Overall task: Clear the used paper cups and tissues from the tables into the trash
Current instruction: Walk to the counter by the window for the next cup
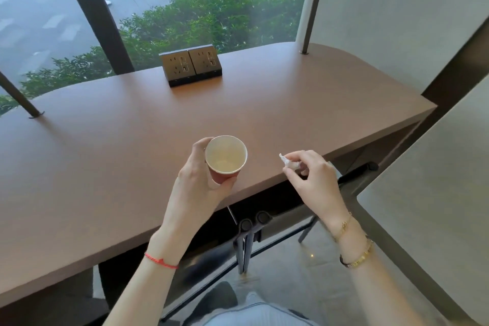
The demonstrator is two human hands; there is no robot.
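Two hands are up over the brown table [105, 140]: my left hand [197, 180] wraps around the paper cup [225, 159], and my right hand [312, 180] pinches a little tissue [287, 162] just beside it

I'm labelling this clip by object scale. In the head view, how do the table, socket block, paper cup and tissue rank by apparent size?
Largest to smallest:
1. table
2. socket block
3. paper cup, held by the left hand; it looks close to the socket block and is nearer the camera, so this order is unsure
4. tissue, pinched by the right hand
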